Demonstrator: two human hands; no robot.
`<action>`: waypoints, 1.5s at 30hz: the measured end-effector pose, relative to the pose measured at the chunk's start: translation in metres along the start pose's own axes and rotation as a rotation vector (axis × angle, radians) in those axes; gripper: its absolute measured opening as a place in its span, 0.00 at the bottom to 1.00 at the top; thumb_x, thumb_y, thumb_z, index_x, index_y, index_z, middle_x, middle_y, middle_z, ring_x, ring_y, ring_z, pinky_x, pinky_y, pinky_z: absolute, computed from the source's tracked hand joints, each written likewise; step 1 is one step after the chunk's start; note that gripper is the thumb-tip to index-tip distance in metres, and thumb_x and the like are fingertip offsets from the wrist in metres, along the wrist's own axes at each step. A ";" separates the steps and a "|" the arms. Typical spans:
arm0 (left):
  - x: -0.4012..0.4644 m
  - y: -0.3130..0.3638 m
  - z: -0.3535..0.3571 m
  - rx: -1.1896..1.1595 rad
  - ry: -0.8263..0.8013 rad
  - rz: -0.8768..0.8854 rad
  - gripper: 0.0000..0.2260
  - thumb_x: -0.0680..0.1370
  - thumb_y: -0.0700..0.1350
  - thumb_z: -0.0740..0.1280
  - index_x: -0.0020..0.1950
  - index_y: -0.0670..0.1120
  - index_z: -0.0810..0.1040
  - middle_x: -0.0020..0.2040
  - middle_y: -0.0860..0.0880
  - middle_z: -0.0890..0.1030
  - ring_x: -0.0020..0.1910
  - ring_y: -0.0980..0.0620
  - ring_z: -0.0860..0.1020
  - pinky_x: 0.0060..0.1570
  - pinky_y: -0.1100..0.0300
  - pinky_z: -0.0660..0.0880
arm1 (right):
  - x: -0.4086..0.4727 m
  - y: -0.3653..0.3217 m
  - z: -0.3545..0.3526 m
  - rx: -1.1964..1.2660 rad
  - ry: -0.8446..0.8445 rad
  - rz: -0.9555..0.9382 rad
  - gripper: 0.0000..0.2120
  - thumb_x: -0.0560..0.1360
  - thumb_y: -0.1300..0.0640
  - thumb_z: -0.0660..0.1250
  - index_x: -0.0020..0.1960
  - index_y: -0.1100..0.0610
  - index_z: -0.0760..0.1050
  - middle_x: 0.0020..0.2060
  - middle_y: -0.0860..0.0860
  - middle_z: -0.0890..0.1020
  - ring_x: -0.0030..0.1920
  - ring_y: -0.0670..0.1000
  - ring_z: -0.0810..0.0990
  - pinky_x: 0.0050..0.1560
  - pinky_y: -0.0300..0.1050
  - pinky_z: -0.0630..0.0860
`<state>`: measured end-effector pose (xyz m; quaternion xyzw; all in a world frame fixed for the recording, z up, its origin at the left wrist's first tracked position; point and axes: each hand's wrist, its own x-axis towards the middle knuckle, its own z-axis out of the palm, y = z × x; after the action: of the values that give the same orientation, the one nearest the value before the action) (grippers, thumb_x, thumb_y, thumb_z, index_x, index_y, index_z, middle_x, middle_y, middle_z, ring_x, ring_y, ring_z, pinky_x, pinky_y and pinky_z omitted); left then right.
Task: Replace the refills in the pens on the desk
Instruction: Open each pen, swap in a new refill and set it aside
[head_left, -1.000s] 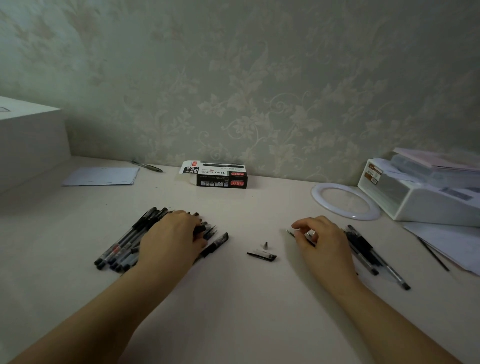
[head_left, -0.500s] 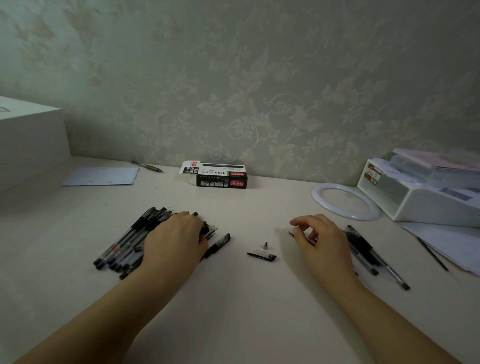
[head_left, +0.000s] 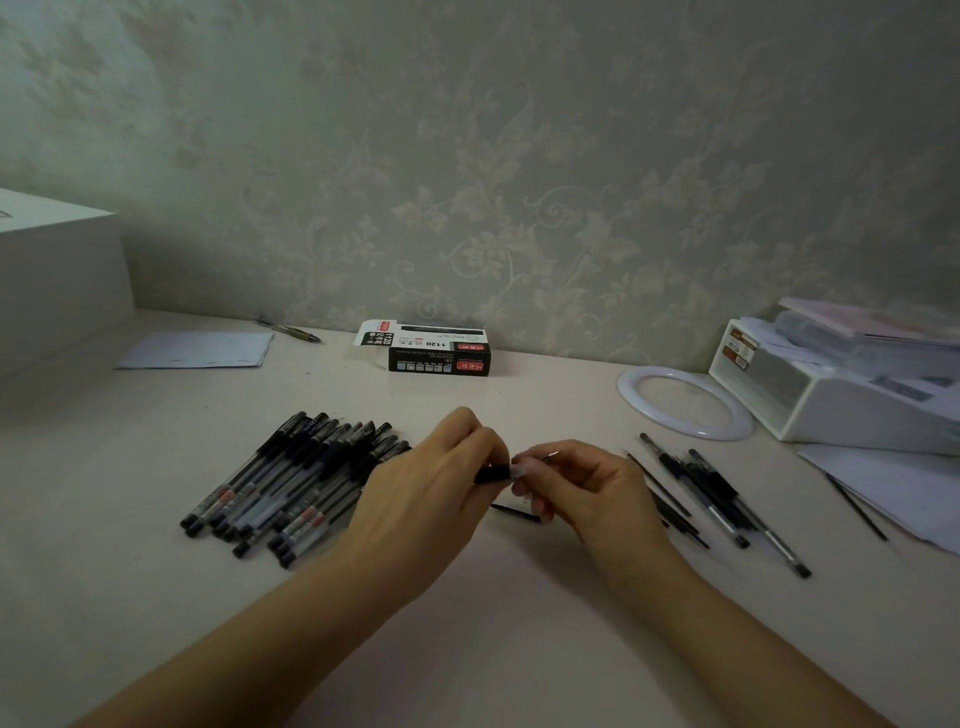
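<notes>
A: Head view first. What are your hands doing?

B: Your left hand (head_left: 431, 499) and right hand (head_left: 582, 491) meet above the counter (head_left: 467, 649) at centre. A second ago they lay apart, the left on the pen pile, the right by the loose pens. Now your left hand grips a pen (head_left: 492, 474) by its dark barrel, and your right hand pinches the clear tip end, where a thin metal point (head_left: 551, 457) pokes out toward 2 o'clock.

A: So where does the rest of the stock sit?

B: The pile of capped pens (head_left: 291, 483) lies at 9 o'clock of your hands, untouched by either one. The loose pens and refills (head_left: 717, 493) lie at 3 o'clock. A dark cap (head_left: 514, 512) lies on the counter just under your hands. The refill box (head_left: 431, 348) stands at 12 o'clock against the wall.

A: And what does that mean for the job?

B: I judge that you have picked one pen from the pile and are starting to open its tip. Most of the pile remains to do.
</notes>
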<state>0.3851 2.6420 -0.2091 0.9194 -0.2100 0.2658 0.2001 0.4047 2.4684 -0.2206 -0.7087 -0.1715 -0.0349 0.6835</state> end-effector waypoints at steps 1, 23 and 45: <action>0.000 -0.002 0.002 0.006 -0.005 0.001 0.11 0.78 0.58 0.58 0.49 0.53 0.75 0.48 0.57 0.71 0.37 0.55 0.75 0.31 0.57 0.74 | 0.001 0.002 -0.001 0.027 0.032 0.019 0.03 0.73 0.56 0.71 0.43 0.54 0.84 0.35 0.55 0.84 0.33 0.49 0.78 0.37 0.38 0.77; -0.006 -0.010 0.008 -0.015 -0.128 -0.046 0.20 0.76 0.65 0.41 0.52 0.59 0.67 0.33 0.58 0.70 0.34 0.63 0.70 0.28 0.63 0.62 | 0.007 0.007 -0.013 0.421 0.088 0.155 0.10 0.77 0.53 0.64 0.44 0.57 0.81 0.37 0.56 0.83 0.35 0.48 0.79 0.39 0.38 0.79; -0.005 -0.011 0.007 -0.005 -0.158 -0.075 0.14 0.80 0.62 0.47 0.50 0.57 0.68 0.33 0.55 0.70 0.33 0.58 0.71 0.29 0.60 0.64 | 0.005 0.005 -0.009 0.311 0.019 0.100 0.09 0.75 0.51 0.65 0.42 0.52 0.82 0.38 0.57 0.84 0.36 0.48 0.79 0.41 0.38 0.79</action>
<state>0.3896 2.6492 -0.2198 0.9442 -0.1911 0.1843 0.1950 0.4124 2.4605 -0.2235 -0.6016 -0.1326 0.0194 0.7875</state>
